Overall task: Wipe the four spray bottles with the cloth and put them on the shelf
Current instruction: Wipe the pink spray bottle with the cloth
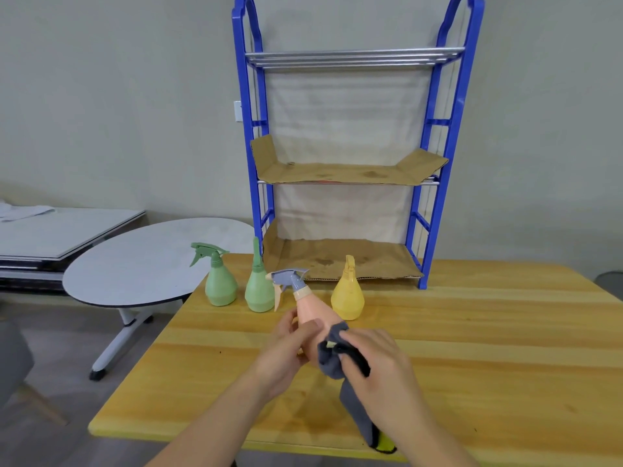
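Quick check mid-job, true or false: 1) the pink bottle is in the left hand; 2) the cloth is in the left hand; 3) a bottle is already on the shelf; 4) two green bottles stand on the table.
1) The left hand holds the pink bottle: true.
2) False: the gray cloth is in the right hand.
3) False: the blue shelf holds only cardboard liners.
4) The two green bottles stand on the wooden table: true.
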`<action>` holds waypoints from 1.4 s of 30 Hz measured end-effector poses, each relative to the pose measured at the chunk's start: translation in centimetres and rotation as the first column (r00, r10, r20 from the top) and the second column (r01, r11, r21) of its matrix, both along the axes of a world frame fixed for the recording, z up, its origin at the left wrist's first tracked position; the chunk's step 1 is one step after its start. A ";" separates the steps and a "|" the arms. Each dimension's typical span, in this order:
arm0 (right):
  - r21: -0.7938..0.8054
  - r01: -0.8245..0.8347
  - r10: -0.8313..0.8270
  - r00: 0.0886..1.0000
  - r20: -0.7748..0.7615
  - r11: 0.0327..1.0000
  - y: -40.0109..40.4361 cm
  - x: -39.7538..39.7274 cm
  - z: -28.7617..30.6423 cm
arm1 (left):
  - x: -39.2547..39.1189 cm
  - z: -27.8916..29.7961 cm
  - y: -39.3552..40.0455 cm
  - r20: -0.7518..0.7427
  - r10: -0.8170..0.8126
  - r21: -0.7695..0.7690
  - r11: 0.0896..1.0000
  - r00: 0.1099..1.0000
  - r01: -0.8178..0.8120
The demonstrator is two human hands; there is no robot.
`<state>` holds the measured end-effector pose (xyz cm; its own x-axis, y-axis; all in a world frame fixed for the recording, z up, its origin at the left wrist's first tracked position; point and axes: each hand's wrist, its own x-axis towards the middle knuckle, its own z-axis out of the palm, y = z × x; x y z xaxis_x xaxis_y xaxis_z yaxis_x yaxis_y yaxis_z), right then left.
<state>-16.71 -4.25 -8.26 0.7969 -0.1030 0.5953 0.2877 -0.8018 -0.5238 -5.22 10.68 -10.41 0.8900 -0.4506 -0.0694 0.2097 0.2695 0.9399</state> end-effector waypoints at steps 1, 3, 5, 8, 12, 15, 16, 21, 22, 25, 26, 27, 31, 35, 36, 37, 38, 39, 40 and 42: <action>0.018 0.013 -0.014 1.000 0.009 1.000 -0.2 0.2 0.0 | -0.1 0.1 -0.1 0.013 0.021 0.017 1.000 1.000 -0.021; 0.125 0.109 -0.110 0.994 0.000 0.986 -0.6 0.7 0.2 | -0.3 0.1 -0.3 0.019 0.055 0.021 0.998 0.998 -0.056; 0.133 0.139 -0.142 0.990 0.012 0.981 -0.1 0.7 0.3 | -0.5 0.3 -0.6 0.013 0.076 0.012 0.997 0.997 -0.076; -0.030 -0.025 0.026 1.000 0.012 0.999 1.8 0.0 -0.2 | -0.6 0.4 -0.7 0.005 0.098 0.038 0.994 0.995 -0.098; 0.111 0.075 -0.076 0.997 0.008 0.991 0.5 0.5 -0.2 | -0.4 0.1 -0.1 -0.089 0.042 -0.020 0.999 0.995 -0.044; 0.113 0.116 -0.116 0.993 -0.013 0.987 -0.2 0.7 -0.1 | -0.3 0.0 0.4 -0.068 0.034 0.021 0.999 0.997 -0.032; 0.081 0.081 -0.081 0.997 -0.015 0.993 0.0 0.6 -0.3 | -0.3 0.0 0.5 -0.056 0.029 0.054 0.998 0.998 -0.026; 0.081 0.038 -0.037 0.999 -0.006 0.996 -0.4 0.7 -1.2 | -0.6 0.3 0.4 -0.047 0.073 0.095 0.993 0.996 -0.068; 0.139 0.079 -0.079 0.997 -0.006 0.987 -0.5 0.9 -1.2 | -0.7 0.4 0.2 -0.047 0.084 0.092 0.993 0.995 -0.079; 0.107 0.053 -0.055 0.998 0.019 0.993 0.7 0.7 -1.3 | -0.9 0.5 -0.3 -0.055 0.131 0.101 0.987 0.990 -0.125; 0.048 -0.002 0.000 1.000 0.028 0.999 1.1 0.5 -1.4 | -0.9 0.5 -0.3 -0.071 0.144 0.102 0.985 0.987 -0.136; 0.011 -0.046 0.045 0.999 0.027 0.999 1.3 0.4 -1.6 | -0.9 0.5 -0.2 -0.090 0.143 0.090 0.987 0.986 -0.135; 0.206 0.106 -0.102 0.994 -0.029 0.973 -0.3 1.1 -1.4 | -0.8 0.2 0.4 -0.124 0.087 0.042 0.996 0.988 -0.082; 0.170 0.096 -0.107 0.993 0.058 0.981 0.1 0.9 -1.3 | -1.0 0.6 0.3 -0.124 0.124 0.069 0.991 0.984 -0.116; 0.135 0.046 -0.059 0.994 0.096 0.990 0.5 0.6 -1.5 | -1.1 0.9 0.3 -0.159 0.146 0.049 0.989 0.976 -0.140; 0.099 0.000 -0.012 0.992 0.122 0.995 0.9 0.3 -1.9 | -1.3 1.3 0.2 -0.217 0.159 0.014 0.987 0.963 -0.160; 0.070 -0.037 0.028 0.991 0.132 0.997 1.1 0.1 -2.4 | -1.4 1.7 0.1 -0.289 0.157 -0.037 0.984 0.944 -0.175; 0.055 -0.059 0.051 0.989 0.138 0.997 1.2 0.0 -2.8 | -1.4 2.1 0.0 -0.355 0.142 -0.095 0.978 0.924 -0.186; 0.065 -0.058 0.048 0.987 0.150 0.996 1.0 0.0 -3.2 | -1.4 2.3 0.0 -0.396 0.126 -0.128 0.973 0.910 -0.190; 0.180 0.033 -0.065 0.983 0.172 0.983 0.4 0.2 -3.2 | -1.5 2.5 -0.2 -0.411 0.110 -0.128 0.976 0.905 -0.177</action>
<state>-16.50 -3.83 -11.43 0.6721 -0.2547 0.6953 0.3507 -0.7175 -0.6019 -6.72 10.46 -7.91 0.8584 -0.3548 -0.3704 0.5056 0.4632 0.7279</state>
